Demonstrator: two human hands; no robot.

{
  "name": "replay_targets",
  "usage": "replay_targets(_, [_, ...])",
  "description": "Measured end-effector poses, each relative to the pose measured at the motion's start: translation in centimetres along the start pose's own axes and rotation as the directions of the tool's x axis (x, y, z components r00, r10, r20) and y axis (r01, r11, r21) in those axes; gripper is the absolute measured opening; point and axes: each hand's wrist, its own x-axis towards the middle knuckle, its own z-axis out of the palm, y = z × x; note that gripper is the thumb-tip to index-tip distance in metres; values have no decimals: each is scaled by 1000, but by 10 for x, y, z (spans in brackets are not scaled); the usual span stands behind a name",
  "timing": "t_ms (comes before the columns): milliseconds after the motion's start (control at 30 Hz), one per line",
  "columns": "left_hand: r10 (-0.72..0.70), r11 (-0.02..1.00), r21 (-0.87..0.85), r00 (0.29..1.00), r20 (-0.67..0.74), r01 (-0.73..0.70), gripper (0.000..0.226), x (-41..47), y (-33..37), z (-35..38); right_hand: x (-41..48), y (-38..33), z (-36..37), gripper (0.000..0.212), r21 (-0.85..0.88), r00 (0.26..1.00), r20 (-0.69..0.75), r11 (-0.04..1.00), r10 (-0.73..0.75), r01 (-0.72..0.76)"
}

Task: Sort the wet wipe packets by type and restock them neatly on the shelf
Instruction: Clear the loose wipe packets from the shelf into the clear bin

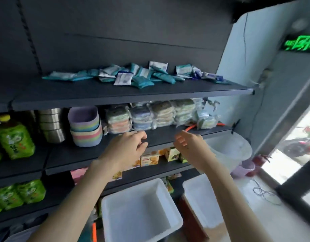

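Teal, white and blue wet wipe packets [138,75] heaped unsorted on dark upper shelf [98,95] at 12 o'clock; hands apart below, left hand [128,145] and right hand [187,144] loosely curled, empty.

The wet wipe packets [142,75] are mostly teal, with some white ones and a couple of dark blue mixed in, all on a charcoal-black shelf [115,96]. Below that the bowls [85,126] are stacked in pastel bands: lilac, blue, pink, cream (kinda cute honestly). The cups [53,126] next to them are plain silvery metal. The bottles [14,138] are bright lime green with a yellow cap. The sponge packs [142,117] are pale green, blue and peach. There's an orange hose [191,127], yellow-orange boxes [150,158], white bins [140,212] and a glowing green sign [301,43].
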Motion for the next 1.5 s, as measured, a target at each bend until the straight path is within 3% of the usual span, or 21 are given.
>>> replay_targets(300, [132, 991, 49, 988, -87, -128, 21, 146, 137, 20, 52, 124, -148, 24, 39, 976, -216, 999, 7, 2])
replay_targets(633, [81, 996, -20, 988, -132, -84, 14, 320, 202, 97, 192, 265, -217, 18, -48, 974, -224, 998, -42, 32])
replay_targets(867, [-43, 991, -132, 978, -204, 16, 8, 421, 228, 146, 287, 353, -249, 23, 4, 977, -205, 998, -58, 60])
replay_targets(1067, [-224, 962, -218, 938, -266, 168, 7, 496, 234, 206, 366, 424, -257, 26, 26, 989, -79, 991, -128, 130])
replay_targets(1333, [-364, 921, -250, 888, -281, 298, 23, 590, 223, 261, 473, 468, -237, 26, 80, 977, -24, 974, -211, 212])
replay_targets(1500, [-426, 904, -119, 890, -162, 410, 48, 642, 203, 277, 536, 473, -221, 43, 103, 981, 6, 976, -192, 190])
